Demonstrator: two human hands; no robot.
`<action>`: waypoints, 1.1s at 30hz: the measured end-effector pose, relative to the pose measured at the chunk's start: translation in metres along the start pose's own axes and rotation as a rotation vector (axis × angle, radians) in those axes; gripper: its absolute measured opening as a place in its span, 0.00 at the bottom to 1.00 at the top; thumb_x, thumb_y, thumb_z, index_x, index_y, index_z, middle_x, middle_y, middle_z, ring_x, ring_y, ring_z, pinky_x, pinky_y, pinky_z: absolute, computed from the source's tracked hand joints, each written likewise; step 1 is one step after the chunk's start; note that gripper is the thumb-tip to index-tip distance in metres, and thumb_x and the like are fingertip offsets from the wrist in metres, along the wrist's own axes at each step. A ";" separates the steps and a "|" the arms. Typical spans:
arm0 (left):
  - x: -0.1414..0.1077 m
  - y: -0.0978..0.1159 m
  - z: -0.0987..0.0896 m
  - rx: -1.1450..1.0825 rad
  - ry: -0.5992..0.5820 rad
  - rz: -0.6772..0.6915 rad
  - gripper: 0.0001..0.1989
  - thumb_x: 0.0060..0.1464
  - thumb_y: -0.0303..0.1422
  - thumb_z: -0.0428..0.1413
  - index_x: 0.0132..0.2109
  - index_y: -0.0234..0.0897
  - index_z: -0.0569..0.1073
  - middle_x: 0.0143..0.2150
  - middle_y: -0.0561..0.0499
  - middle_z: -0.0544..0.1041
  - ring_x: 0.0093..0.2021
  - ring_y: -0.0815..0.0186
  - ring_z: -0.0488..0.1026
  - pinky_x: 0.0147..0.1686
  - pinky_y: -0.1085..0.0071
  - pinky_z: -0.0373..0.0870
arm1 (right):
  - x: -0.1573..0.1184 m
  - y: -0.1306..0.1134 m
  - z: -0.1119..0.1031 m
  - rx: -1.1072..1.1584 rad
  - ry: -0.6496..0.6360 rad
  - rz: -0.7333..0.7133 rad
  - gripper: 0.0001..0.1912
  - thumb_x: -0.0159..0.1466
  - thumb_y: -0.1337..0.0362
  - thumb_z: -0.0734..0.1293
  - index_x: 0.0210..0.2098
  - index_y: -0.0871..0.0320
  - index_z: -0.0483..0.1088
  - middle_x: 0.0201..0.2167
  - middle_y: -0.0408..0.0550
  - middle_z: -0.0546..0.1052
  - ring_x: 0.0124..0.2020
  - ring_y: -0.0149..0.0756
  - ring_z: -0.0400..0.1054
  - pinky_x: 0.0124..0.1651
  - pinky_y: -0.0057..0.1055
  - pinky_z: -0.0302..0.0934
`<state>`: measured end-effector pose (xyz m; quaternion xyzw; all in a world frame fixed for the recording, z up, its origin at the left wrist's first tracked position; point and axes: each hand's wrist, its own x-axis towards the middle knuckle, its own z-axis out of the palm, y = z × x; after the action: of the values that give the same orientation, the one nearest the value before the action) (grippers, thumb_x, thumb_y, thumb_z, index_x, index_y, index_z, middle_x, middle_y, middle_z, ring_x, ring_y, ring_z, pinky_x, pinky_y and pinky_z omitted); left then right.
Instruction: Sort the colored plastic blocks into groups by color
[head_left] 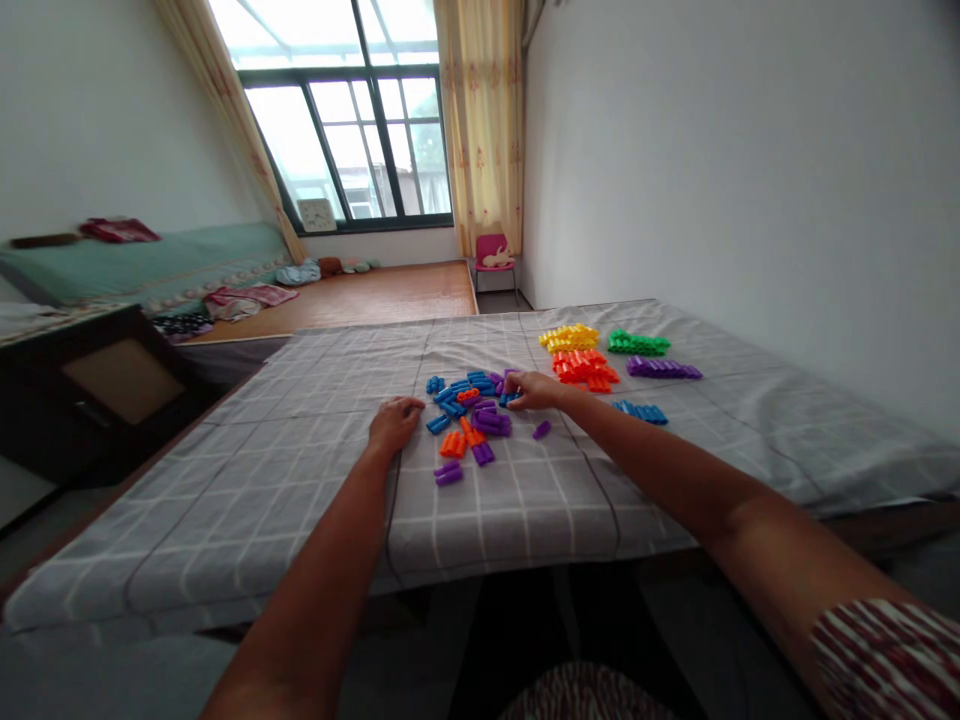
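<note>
My right hand is bent over the far right edge of a loose, mixed pile of small plastic tubes, its fingertips down at a blue piece; I cannot tell whether they are clamped on it or only touching. My left hand lies low on the cloth at the pile's other side, fingers pointing toward the tubes, too small for me to tell if they are pressed together or apart. Between my hands the tubes are smooth, rounded and glossy in blue, purple and orange, lying at all angles, many side by side. A lone purple tube sits nearer me than my right hand. Beyond that hand and to its right are a bumpy yellow stack, a red-orange heap, a green bunch and a ridged purple row; a blue row shows just past my right forearm. The cloth under everything is soft grey fabric, checked with pale lines and gently creased.
</note>
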<state>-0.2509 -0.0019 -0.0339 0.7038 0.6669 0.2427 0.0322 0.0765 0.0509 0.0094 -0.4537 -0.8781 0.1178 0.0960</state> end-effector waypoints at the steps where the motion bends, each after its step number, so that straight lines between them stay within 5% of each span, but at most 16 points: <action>1: 0.000 0.001 -0.001 0.001 -0.001 0.000 0.15 0.56 0.34 0.50 0.44 0.43 0.80 0.50 0.49 0.78 0.53 0.60 0.71 0.54 0.66 0.66 | -0.002 0.001 0.001 0.034 -0.009 -0.009 0.17 0.55 0.64 0.72 0.44 0.57 0.72 0.41 0.46 0.78 0.37 0.32 0.71 0.37 0.24 0.60; 7: -0.001 0.006 -0.005 0.031 -0.014 0.017 0.15 0.56 0.32 0.50 0.44 0.43 0.80 0.49 0.49 0.79 0.52 0.60 0.72 0.54 0.66 0.66 | -0.015 -0.002 -0.001 0.125 -0.022 0.032 0.24 0.53 0.69 0.71 0.50 0.57 0.71 0.43 0.47 0.77 0.38 0.32 0.71 0.38 0.24 0.62; 14: -0.003 0.009 -0.006 0.036 -0.019 0.003 0.16 0.56 0.32 0.49 0.45 0.41 0.80 0.50 0.47 0.78 0.53 0.58 0.72 0.55 0.65 0.66 | -0.021 0.000 -0.004 0.132 -0.047 0.047 0.19 0.53 0.68 0.71 0.45 0.58 0.74 0.43 0.47 0.78 0.38 0.34 0.72 0.39 0.24 0.63; 19: 0.000 0.004 -0.007 0.024 -0.031 -0.007 0.16 0.56 0.34 0.49 0.46 0.41 0.79 0.50 0.47 0.79 0.52 0.59 0.73 0.54 0.66 0.67 | -0.046 0.013 -0.029 0.282 0.059 -0.023 0.17 0.55 0.66 0.70 0.46 0.57 0.75 0.42 0.48 0.78 0.40 0.34 0.72 0.44 0.28 0.65; 22: 0.002 0.000 -0.007 0.020 -0.029 0.006 0.17 0.55 0.35 0.49 0.46 0.42 0.79 0.48 0.48 0.79 0.51 0.59 0.74 0.52 0.66 0.68 | -0.085 0.045 -0.056 0.408 0.219 -0.025 0.19 0.55 0.63 0.70 0.46 0.59 0.74 0.44 0.51 0.78 0.43 0.37 0.72 0.49 0.33 0.65; 26: 0.005 -0.002 -0.007 0.038 -0.023 0.030 0.16 0.55 0.35 0.50 0.44 0.43 0.80 0.48 0.50 0.80 0.50 0.59 0.74 0.51 0.67 0.68 | -0.152 0.115 -0.078 0.558 0.382 0.217 0.21 0.54 0.57 0.71 0.45 0.60 0.75 0.45 0.54 0.77 0.46 0.41 0.71 0.53 0.39 0.63; 30: 0.005 0.000 -0.008 0.081 -0.047 0.018 0.16 0.56 0.35 0.50 0.45 0.44 0.80 0.49 0.50 0.79 0.51 0.60 0.74 0.52 0.69 0.68 | -0.205 0.173 -0.068 0.663 0.320 0.377 0.26 0.48 0.54 0.75 0.44 0.59 0.75 0.44 0.53 0.78 0.47 0.44 0.70 0.55 0.42 0.62; 33: 0.005 0.000 -0.009 0.107 -0.054 0.008 0.16 0.57 0.36 0.49 0.46 0.44 0.80 0.50 0.50 0.79 0.52 0.61 0.73 0.52 0.69 0.68 | -0.224 0.194 -0.050 0.684 0.321 0.383 0.30 0.47 0.51 0.75 0.46 0.58 0.75 0.46 0.52 0.77 0.48 0.45 0.69 0.55 0.41 0.61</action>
<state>-0.2541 0.0002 -0.0241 0.7136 0.6749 0.1878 0.0112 0.3679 -0.0180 -0.0141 -0.5635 -0.6621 0.3459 0.3529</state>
